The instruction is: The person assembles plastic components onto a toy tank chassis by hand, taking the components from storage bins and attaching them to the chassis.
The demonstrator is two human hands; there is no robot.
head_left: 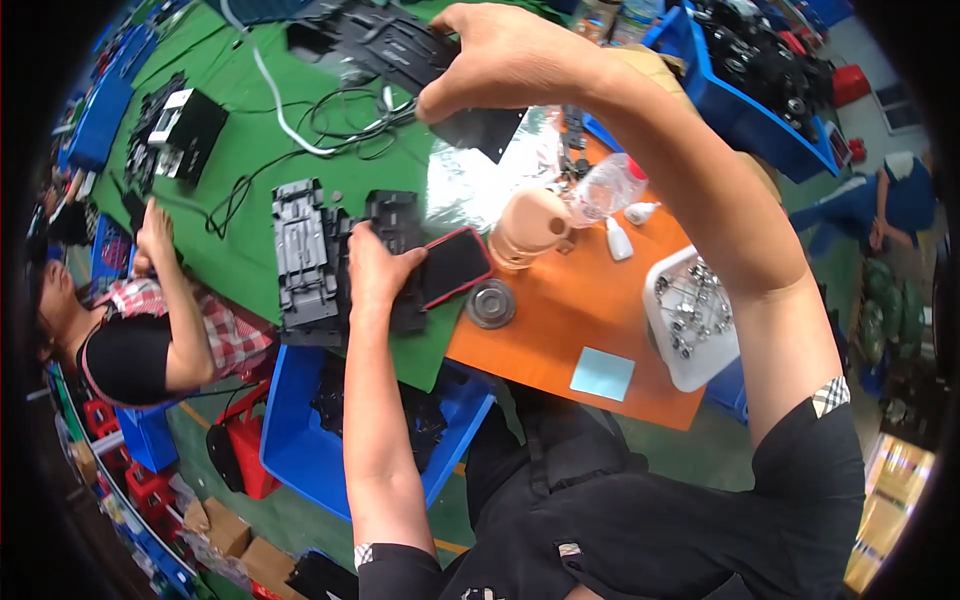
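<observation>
My right hand [510, 62] reaches to the far side of the table, its thumb and fingers around the near end of a black molded plastic part [385, 45]. That part is tilted and partly blurred. Nearer to me, my left hand [374, 268] has its thumb and forefinger spread about another black plastic part [395, 212], seemingly gripping it. The other fingers are partly hidden. Left of this hand lies a row of ribbed black plastic parts [304, 255]. A phone in a red case [456, 266] lies beside my left thumb.
A beige cylindrical object [525, 232], a clear bottle [607, 190], a round lidded tin [491, 303] and a white tub of metal parts [690, 300] stand at right. Cables [268, 175] cross the green mat. A co-worker's hand [153, 238] is at left. A blue bin [300, 430] sits below the edge.
</observation>
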